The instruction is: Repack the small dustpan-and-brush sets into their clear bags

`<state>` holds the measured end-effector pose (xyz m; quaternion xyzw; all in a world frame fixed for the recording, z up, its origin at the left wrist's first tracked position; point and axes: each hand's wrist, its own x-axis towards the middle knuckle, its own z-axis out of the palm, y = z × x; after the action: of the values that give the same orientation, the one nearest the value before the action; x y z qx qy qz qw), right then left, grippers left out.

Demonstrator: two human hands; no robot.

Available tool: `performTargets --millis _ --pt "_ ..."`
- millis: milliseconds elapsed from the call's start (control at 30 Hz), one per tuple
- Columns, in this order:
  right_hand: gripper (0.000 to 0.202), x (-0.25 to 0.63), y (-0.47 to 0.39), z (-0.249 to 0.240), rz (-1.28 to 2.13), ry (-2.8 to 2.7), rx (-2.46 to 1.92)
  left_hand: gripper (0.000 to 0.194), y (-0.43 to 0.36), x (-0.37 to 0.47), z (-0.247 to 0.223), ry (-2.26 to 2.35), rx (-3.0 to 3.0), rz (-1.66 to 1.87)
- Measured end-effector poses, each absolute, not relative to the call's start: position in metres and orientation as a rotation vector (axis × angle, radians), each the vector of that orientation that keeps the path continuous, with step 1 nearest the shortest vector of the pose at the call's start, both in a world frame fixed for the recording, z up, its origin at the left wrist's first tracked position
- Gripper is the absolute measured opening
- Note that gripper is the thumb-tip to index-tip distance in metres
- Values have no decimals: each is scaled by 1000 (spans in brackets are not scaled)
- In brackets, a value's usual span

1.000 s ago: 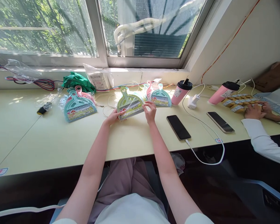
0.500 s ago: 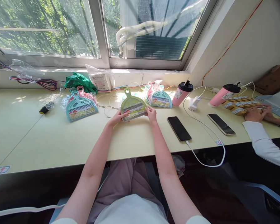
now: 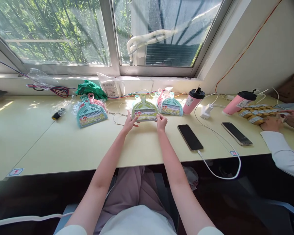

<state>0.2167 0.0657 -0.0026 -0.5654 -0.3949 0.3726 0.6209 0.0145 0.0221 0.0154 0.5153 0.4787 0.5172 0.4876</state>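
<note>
A green dustpan-and-brush set (image 3: pixel 144 106) with a printed label is held upright over the table, its looped handle toward the window. My left hand (image 3: pixel 130 123) grips its lower left corner, fingers partly behind it. At the lower right corner my right hand (image 3: pixel 161 122) has its fingers closed on the edge. To the left lie blue and pink sets (image 3: pixel 91 114) in clear wrap. Just right of the held set, another blue set (image 3: pixel 171 106) rests beside pink ones (image 3: pixel 160 97).
On the pale table (image 3: pixel 71 147) are a screwdriver (image 3: pixel 58 114), a black phone (image 3: pixel 190 137) on a white cable, a second phone (image 3: pixel 236 133), a charger (image 3: pixel 206 111) and pink cups (image 3: pixel 193 101). Another person's hand (image 3: pixel 272 124) is near yellow packs (image 3: pixel 256 114) at right.
The green set has turned from tilted to nearly level, with both hands still on it. My right hand's fingers are more curled. The whole view has shifted slightly.
</note>
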Motion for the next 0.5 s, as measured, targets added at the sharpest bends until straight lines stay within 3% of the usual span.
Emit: performTargets --millis 133,233,500 --pt "46 205 61 1 1000 -970 -1158 48 28 3 19 1223 1012 1311" --pt "45 194 54 3 1139 -1000 -1061 39 23 -13 22 1298 881 1372" --pt "28 119 37 12 1374 -1404 -1011 18 -24 -112 29 1714 1269 1457"
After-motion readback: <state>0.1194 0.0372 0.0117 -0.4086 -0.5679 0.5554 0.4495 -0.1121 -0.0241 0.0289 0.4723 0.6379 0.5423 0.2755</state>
